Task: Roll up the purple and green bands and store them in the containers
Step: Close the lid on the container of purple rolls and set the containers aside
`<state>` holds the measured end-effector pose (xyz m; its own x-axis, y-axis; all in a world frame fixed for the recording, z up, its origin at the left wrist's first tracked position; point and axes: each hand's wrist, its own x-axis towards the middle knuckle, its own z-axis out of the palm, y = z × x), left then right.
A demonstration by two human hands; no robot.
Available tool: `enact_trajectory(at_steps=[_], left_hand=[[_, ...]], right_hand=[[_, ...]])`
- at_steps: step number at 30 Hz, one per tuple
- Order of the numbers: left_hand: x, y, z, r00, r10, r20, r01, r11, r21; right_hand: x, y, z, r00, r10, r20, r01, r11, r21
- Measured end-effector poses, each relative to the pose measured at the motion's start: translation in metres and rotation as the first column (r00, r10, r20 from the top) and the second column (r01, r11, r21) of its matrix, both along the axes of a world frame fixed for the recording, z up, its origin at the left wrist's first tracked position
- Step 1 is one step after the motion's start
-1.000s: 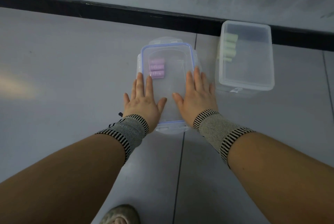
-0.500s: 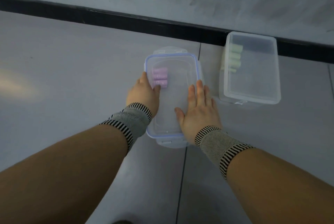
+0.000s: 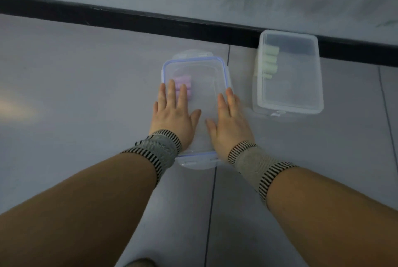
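A clear container with a blue-rimmed lid [image 3: 206,68] lies on the floor in front of me. Rolled purple bands [image 3: 187,82] show through the lid at its left side, partly under my fingers. My left hand [image 3: 175,113] lies flat on the lid's left half, fingers straight. My right hand [image 3: 228,122] presses flat on the lid's right half, fingertips at the right rim. A second clear lidded container [image 3: 301,90] stands to the right by the wall, with several rolled green bands [image 3: 268,62] at its far left end.
A black skirting strip [image 3: 129,16] runs along the grey wall behind both containers. The floor is grey tile with a dark joint [image 3: 212,202] running toward me. The tip of a shoe [image 3: 140,263] shows at the bottom edge.
My left hand, curled at the lid's left edge half a second ago, now lies flat on the lid again. My right hand stays flat on the right half.
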<state>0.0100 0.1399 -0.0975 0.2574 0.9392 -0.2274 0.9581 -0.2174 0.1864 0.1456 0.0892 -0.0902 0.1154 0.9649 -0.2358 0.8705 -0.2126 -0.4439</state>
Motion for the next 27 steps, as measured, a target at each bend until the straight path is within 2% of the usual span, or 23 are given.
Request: enact_trajectory(at_steps=[2,4,10,13,14,16,18,19,21,24,26,27], left_hand=[[-0.002,0.001,-0.002,1.0,-0.012,0.006,0.012,1.0,0.011],[-0.002,0.002,-0.003,1.0,-0.03,0.003,0.03,0.999,0.024],[-0.001,0.003,-0.003,0.999,-0.04,-0.037,0.042,0.998,0.056],[-0.001,0.003,0.0,0.998,-0.05,-0.031,0.051,0.998,0.025],[-0.002,0.002,0.001,0.999,-0.046,0.01,0.046,0.999,0.018],[-0.005,0.001,0.003,0.978,0.031,0.204,-0.035,0.999,0.013],[-0.007,0.005,0.007,0.878,0.212,0.429,-0.232,0.973,-0.007],[-0.009,0.01,0.009,0.832,0.291,0.472,-0.324,0.946,-0.013],[-0.012,0.02,0.012,0.798,0.404,0.447,-0.443,0.896,-0.019],[-0.011,0.028,0.016,0.73,0.538,0.422,-0.542,0.831,-0.122],[-0.007,0.027,0.017,0.598,0.633,0.491,-0.606,0.758,-0.239],[-0.007,0.027,0.016,0.499,0.688,0.527,-0.633,0.705,-0.32]], right_hand=[[0.004,0.001,0.0,0.962,-0.177,-0.21,0.195,0.978,0.072],[0.005,0.006,-0.001,0.914,-0.292,-0.281,0.321,0.945,0.065],[0.006,0.011,-0.001,0.895,-0.329,-0.302,0.353,0.935,0.028],[0.012,0.014,0.005,0.901,-0.335,-0.278,0.354,0.935,0.021],[0.013,0.015,0.007,0.911,-0.32,-0.261,0.334,0.943,0.008],[0.012,0.016,0.008,0.927,-0.298,-0.228,0.304,0.953,-0.008],[0.012,0.019,0.007,0.948,-0.263,-0.181,0.273,0.961,0.035],[0.011,0.024,0.008,0.962,-0.231,-0.147,0.243,0.968,0.068],[0.011,0.037,0.013,0.986,-0.144,-0.079,0.152,0.983,0.104],[0.007,0.052,0.014,0.997,-0.078,-0.027,0.079,0.996,0.048],[0.003,0.052,0.011,0.998,-0.061,-0.011,0.061,0.998,0.008],[0.001,0.051,0.009,0.999,-0.052,-0.002,0.052,0.999,0.01]])
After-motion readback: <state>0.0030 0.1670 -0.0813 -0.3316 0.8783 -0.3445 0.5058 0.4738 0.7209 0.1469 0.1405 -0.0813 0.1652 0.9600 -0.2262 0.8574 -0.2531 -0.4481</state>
